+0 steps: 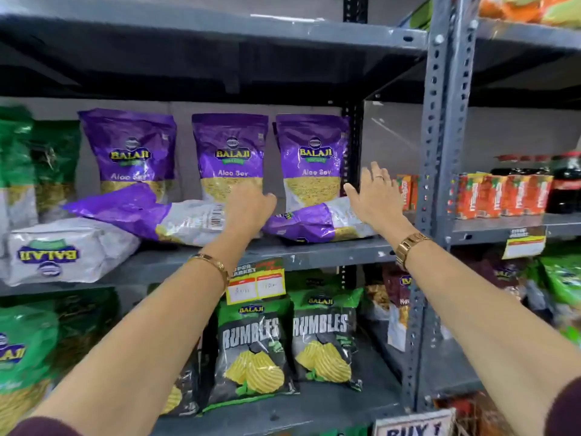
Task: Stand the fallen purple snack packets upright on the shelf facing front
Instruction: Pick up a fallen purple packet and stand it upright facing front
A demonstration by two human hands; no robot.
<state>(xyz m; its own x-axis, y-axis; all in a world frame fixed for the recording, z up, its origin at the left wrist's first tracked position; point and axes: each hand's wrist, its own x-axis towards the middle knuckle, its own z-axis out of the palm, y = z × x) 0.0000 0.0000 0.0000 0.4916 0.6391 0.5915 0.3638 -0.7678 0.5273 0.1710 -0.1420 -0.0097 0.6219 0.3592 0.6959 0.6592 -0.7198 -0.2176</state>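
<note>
Head view, grey metal shelf (314,261) at chest height. Three purple Aloo Sev packets stand upright at the back, facing front: left upright packet (129,149), middle upright packet (231,155), right upright packet (312,158). Two purple packets lie fallen in front of them: left fallen packet (141,214) on its side, back with barcode showing, top pointing left; right fallen packet (314,223) lying flat near the shelf's front edge, just below the right upright one. Left hand (250,209) reaches in between the two fallen packets, against the right end of the left fallen one; its fingers are hidden behind the hand, so cannot tell whether they grip or not. Right hand (374,196) is raised beside the right upright packet, palm facing left, fingers (375,174) spread and holding nothing, its heel near the right fallen packet's upper end. Gold bracelet (217,265) on left wrist, gold watch (408,250) on right wrist. A white Balaji packet (63,253) lies upside down at the shelf's left. Green packets (34,165) stand at far left. Yellow price tag (256,284) hangs from the shelf edge. Rumbles chip bags (289,341) sit on the shelf below.
</note>
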